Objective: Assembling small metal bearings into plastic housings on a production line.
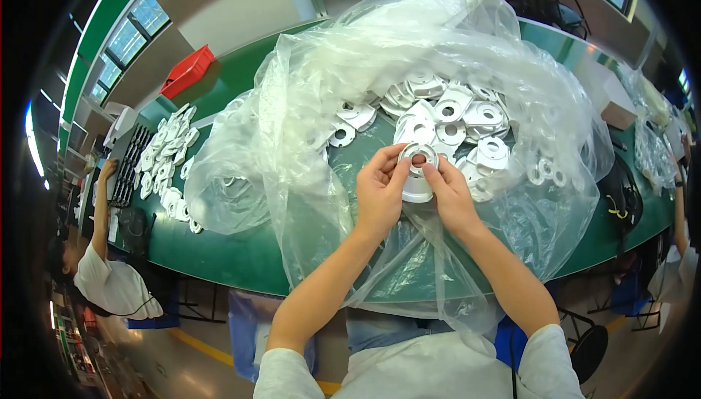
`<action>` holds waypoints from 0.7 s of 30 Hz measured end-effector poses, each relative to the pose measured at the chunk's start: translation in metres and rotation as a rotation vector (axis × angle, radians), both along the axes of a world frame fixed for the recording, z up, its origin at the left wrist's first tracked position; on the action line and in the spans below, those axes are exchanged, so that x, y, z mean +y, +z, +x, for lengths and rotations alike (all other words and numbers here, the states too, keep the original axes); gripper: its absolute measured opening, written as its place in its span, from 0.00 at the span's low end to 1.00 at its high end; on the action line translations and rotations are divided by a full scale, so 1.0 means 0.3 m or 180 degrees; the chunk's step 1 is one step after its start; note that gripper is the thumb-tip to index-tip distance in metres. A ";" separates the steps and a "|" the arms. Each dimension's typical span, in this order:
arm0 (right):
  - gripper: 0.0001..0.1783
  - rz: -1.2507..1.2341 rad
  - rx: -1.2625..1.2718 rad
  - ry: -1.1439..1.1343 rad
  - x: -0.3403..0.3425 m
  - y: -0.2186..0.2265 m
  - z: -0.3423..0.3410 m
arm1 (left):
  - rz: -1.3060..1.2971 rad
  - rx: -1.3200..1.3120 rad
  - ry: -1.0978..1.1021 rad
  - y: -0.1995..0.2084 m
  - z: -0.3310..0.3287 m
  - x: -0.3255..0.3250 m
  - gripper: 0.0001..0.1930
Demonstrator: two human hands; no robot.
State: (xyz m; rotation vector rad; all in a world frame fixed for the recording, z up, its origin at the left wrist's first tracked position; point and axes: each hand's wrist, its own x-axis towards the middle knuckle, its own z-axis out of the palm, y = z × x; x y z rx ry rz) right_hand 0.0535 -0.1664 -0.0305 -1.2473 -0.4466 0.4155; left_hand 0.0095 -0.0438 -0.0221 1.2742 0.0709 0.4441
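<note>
Between my two hands is a white plastic housing part [418,189] with a round ring-shaped end and a hole through it. My left hand [381,183] pinches its left side, thumb near the ring. On the other side my right hand [450,191] grips the ring's edge with thumb and fingers. Just beyond my hands lies a pile of similar white parts [451,107], spilling inside a large clear plastic bag [292,129]. The bag is spread over the green table [241,256], and its near edge hangs toward my lap.
At left lies another heap of white parts [168,147], beside a black rack [131,165] where a co-worker [109,275] reaches in. A red bin [188,72] stands at the far left. To the right are a white box [606,96] and a black bag [621,194].
</note>
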 end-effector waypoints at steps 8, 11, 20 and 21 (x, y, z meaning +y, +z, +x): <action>0.17 0.0494 0.0582 0.0738 -0.025 0.040 -0.021 | -0.0162 -0.0009 -0.0488 -0.021 -0.003 0.076 0.17; 0.22 0.0276 0.0740 0.1243 -0.052 0.062 -0.045 | -0.0158 0.0226 -0.1495 -0.073 0.020 0.056 0.13; 0.18 0.0131 0.0708 0.1580 -0.037 0.014 -0.049 | 0.0163 -0.0134 -0.1665 -0.099 0.015 0.020 0.12; 0.18 0.0143 0.0702 0.1577 -0.031 0.015 -0.052 | 0.0176 -0.0134 -0.1670 -0.109 0.018 0.028 0.12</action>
